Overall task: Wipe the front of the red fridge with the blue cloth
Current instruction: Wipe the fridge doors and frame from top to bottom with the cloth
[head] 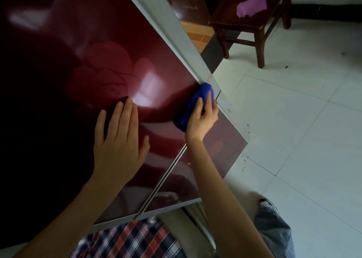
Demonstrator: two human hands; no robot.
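Note:
The glossy red fridge [84,48] fills the left and middle of the head view, with a faint flower print on its upper door and a thin seam above a lower door [221,150]. My right hand [201,118] grips the bunched blue cloth [193,105] and presses it against the door at its right edge, next to the grey side trim [172,22]. My left hand [119,140] lies flat on the door to the left of the cloth, fingers spread and empty.
A dark wooden chair [252,16] with a purple cloth [252,4] on its seat stands at the upper right. White floor tiles [303,130] spread to the right of the fridge. My plaid shirt and one leg show at the bottom.

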